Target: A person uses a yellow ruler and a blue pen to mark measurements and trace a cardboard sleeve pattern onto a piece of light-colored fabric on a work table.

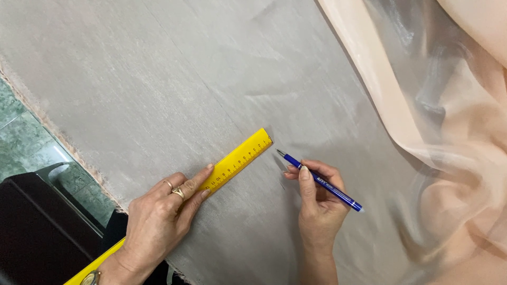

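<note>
A yellow ruler (240, 157) lies slantwise on a sheet of grey fabric (174, 84). My left hand (161, 216) presses flat on the ruler's middle, fingers spread, with rings on one finger and a watch at the wrist. My right hand (317, 203) grips a blue pen (322, 181). The pen's tip points up-left, a short way to the right of the ruler's upper end and just above the fabric.
Peach sheer fabric (449, 111) lies bunched along the right side, overlapping the grey sheet. The grey sheet's frayed edge runs down the left, with green tiled floor (24, 140) and a dark object (37, 232) beyond it.
</note>
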